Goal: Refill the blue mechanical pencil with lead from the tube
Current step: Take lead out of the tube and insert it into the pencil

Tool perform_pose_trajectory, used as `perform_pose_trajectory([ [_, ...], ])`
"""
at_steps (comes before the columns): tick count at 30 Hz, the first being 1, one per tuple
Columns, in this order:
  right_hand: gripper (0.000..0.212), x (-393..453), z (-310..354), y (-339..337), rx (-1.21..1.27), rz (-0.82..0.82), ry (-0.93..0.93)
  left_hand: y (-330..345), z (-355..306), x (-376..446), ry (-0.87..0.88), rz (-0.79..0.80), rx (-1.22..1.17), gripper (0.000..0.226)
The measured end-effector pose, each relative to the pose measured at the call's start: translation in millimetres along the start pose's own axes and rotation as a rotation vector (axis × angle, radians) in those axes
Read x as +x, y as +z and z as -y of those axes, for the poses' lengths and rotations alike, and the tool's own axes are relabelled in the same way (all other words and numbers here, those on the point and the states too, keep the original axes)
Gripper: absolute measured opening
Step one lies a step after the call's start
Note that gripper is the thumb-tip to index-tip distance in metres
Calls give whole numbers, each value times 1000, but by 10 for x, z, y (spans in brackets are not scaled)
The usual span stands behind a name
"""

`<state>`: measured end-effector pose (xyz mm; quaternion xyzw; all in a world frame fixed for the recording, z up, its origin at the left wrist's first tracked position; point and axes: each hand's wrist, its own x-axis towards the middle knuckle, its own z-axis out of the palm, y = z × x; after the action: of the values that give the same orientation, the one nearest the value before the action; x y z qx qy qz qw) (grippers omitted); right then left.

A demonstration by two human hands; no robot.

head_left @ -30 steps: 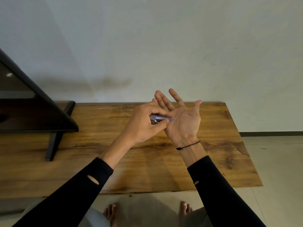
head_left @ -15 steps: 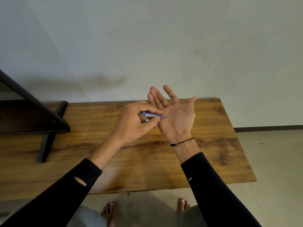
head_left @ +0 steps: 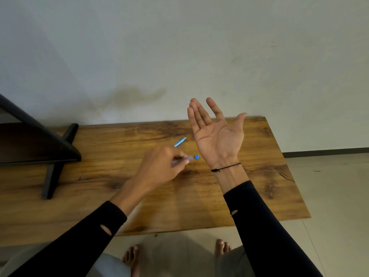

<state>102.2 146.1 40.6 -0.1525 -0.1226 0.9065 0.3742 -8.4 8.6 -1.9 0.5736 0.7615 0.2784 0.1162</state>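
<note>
wooden counter [head_left: 199, 196] against pale wall. mid-frame, blue mechanical pencil [head_left: 180, 141] lying on it, small blue cap [head_left: 196, 157] just below-right. lead tube [head_left: 188, 158] pinched in left hand [head_left: 159, 170]; right hand [head_left: 217, 134] spread flat, palm up, holding nothing discernible.

The blue mechanical pencil [head_left: 180, 141] lies flat on the tabletop [head_left: 119, 176], slanted, its visible end pointing up and right; my left hand [head_left: 159, 170] covers the rest. My fingers [head_left: 184, 161] pinch the pale lead tube [head_left: 189, 158]. A small blue cap [head_left: 196, 157] lies just beside its tip.
</note>
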Motion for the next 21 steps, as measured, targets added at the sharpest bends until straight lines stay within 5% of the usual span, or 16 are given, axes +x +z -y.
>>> perform_pose_trajectory([
  [5,99,16,26,-18,-23,-4,-11,243,41,-44,-2,133,267,26],
  [11,99,23,9,-17,-55,-1,-18,315,76,-22,-51,75,273,40],
  [17,98,31,-18,-26,-112,-13,-30,62,-53,100,-64,-427,-122,12],
  [21,98,19,-54,-30,-163,-26,-31,-19,-182,148,65,-474,-346,15],
])
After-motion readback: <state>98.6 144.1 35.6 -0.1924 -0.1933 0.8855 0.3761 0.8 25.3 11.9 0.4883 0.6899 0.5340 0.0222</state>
